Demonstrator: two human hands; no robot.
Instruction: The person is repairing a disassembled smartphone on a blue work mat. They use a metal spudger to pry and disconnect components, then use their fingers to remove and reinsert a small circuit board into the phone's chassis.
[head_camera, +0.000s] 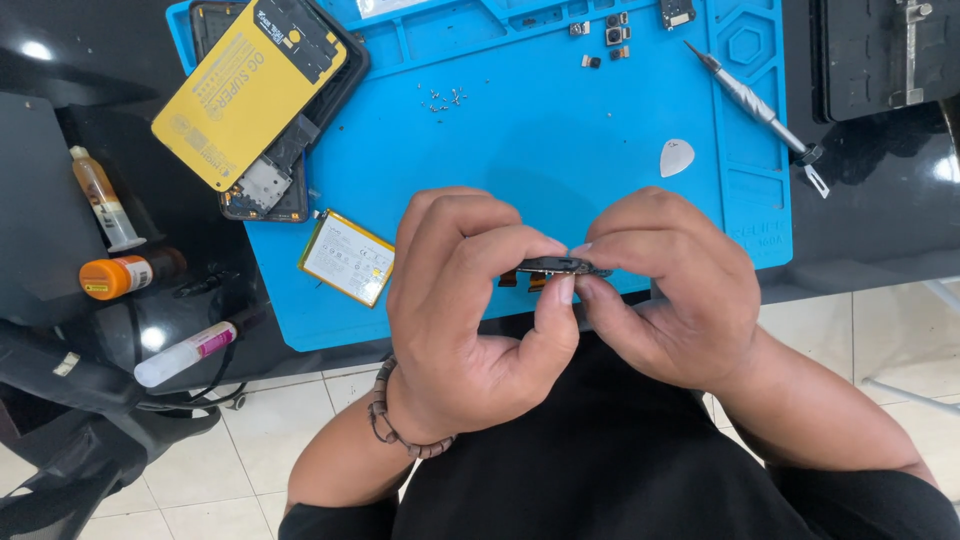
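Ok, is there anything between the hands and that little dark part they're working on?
No, nothing visible. The left hand and the right hand both pinch the small dark part directly with bare fingertips, above the near edge of the blue mat. The pick, the screwdriver and the battery lie apart from it on the mat.

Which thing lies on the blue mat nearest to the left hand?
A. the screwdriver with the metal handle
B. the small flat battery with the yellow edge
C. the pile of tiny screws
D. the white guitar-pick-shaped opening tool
B: the small flat battery lies on the blue mat just beside the left hand, while the opening tool, the screwdriver and the screws lie farther up the mat.
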